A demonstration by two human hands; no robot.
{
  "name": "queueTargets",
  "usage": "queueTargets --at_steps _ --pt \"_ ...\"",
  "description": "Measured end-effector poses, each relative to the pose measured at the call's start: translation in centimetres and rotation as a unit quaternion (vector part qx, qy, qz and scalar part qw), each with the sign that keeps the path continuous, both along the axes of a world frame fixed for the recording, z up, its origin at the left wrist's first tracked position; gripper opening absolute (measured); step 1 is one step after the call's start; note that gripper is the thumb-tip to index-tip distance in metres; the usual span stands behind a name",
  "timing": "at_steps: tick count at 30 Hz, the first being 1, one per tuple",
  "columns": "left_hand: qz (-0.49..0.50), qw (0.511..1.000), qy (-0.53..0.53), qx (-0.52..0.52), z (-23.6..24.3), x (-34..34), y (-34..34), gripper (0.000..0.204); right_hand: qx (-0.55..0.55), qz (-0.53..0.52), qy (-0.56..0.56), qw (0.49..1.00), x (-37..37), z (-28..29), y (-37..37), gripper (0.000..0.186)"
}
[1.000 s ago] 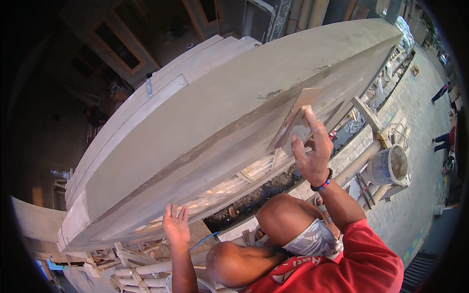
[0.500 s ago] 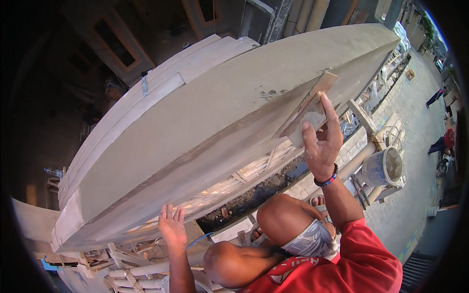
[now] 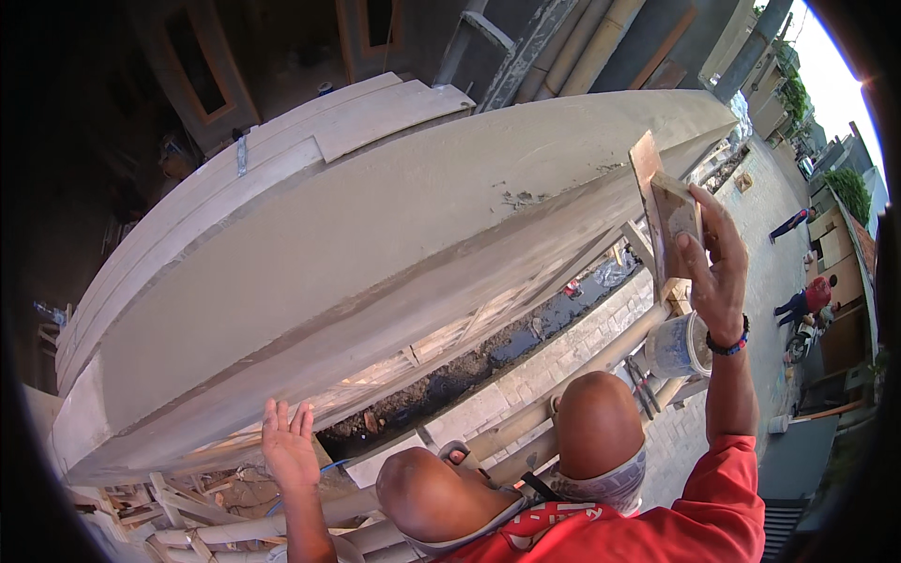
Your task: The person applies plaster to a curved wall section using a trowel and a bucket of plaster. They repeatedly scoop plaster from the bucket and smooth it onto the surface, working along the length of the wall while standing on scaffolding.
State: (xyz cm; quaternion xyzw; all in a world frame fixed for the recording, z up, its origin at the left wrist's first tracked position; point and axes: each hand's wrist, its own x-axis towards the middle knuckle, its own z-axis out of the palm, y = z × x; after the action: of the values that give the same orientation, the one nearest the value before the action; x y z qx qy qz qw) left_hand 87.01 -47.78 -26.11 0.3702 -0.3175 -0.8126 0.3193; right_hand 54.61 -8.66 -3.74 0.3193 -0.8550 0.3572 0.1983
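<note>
My right hand (image 3: pixel 718 267) is closed round the block handle of a wooden plastering float (image 3: pixel 649 192). The float is raised off the wall, its flat board on the side toward the wall. My left hand (image 3: pixel 290 446) hangs with fingers spread near the lower left of the wall, holding nothing; whether it touches the wall I cannot tell. Before me a long curved wall top (image 3: pixel 310 253) is coated in smooth grey plaster. A rough patch of loose mortar (image 3: pixel 522 199) clings near its outer edge, left of the float.
Below my right arm stands a mortar-stained bucket (image 3: pixel 678 347) beside bamboo poles (image 3: pixel 601 352). A muddy ditch (image 3: pixel 441 380) runs under the wall. Pale boards (image 3: pixel 394 117) line its far edge. Two people are on the paved street at right, near a motorbike (image 3: pixel 801 342).
My right hand has drawn the float away from the wall, moving right and tilting the board upright. My left hand stays open at the lower left. The whole view has shifted.
</note>
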Motion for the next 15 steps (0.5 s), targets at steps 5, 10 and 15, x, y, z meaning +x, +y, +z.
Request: queueTargets --at_steps 5,10,15 --pt "0.003 1.000 0.007 0.000 0.2 -0.2 0.0 0.075 0.169 0.130 0.059 0.975 -2.3 5.3 -4.3 0.043" --pt "0.004 1.000 0.014 -0.001 -0.1 0.0 -0.2 0.071 0.202 0.196 0.023 0.959 -1.7 6.3 -7.5 0.042" --pt "0.006 1.000 0.011 0.008 -0.1 0.2 -0.5 0.069 0.252 0.207 0.053 0.944 -2.3 4.4 -8.1 0.041"
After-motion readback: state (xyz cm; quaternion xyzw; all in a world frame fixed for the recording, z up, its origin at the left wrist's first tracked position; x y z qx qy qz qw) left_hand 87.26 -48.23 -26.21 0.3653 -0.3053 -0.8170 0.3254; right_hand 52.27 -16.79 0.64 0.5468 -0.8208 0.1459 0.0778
